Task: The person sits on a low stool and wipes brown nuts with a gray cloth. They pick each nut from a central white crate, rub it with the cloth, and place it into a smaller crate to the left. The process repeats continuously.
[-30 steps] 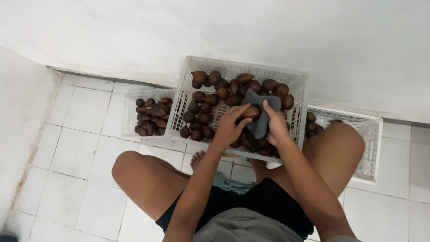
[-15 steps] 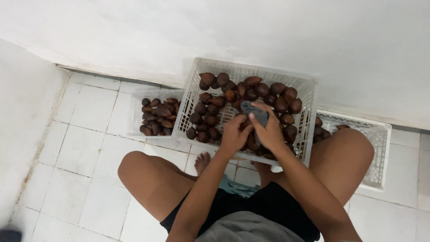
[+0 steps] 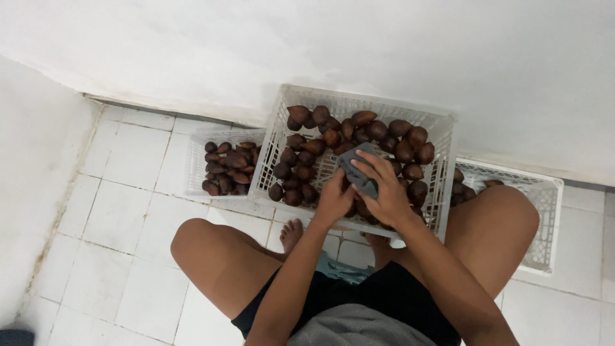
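- The tiled floor [image 3: 115,211] and white wall carried the whole arrangement; a person sat low on it, knees spread, with three white crates ahead.
- The large middle crate [image 3: 442,128] stood tilted against the wall and held the main heap of brown scaly fruits [image 3: 391,131], still many deep (judged: most of the stock remained to be handled).
- The right-side crate [image 3: 544,192], partly hidden behind the person's right knee, showed only a few fruits [image 3: 462,191] at its near corner; how many lay in it could not be told.
- The small left-side crate [image 3: 195,163], just beside the middle one, held a modest pile [image 3: 229,168] covering only part of its bottom (judged: a smaller share already set apart).
- The right hand [image 3: 384,192] was curled over a grey cloth [image 3: 356,168], fingers pressed onto it above the middle crate's near edge.
- The left hand [image 3: 333,200] was closed beneath the cloth, touching the right; it seemed to grip one fruit, though the fruit itself was hidden.
- Whether that fruit was being wiped or merely held could not be told.
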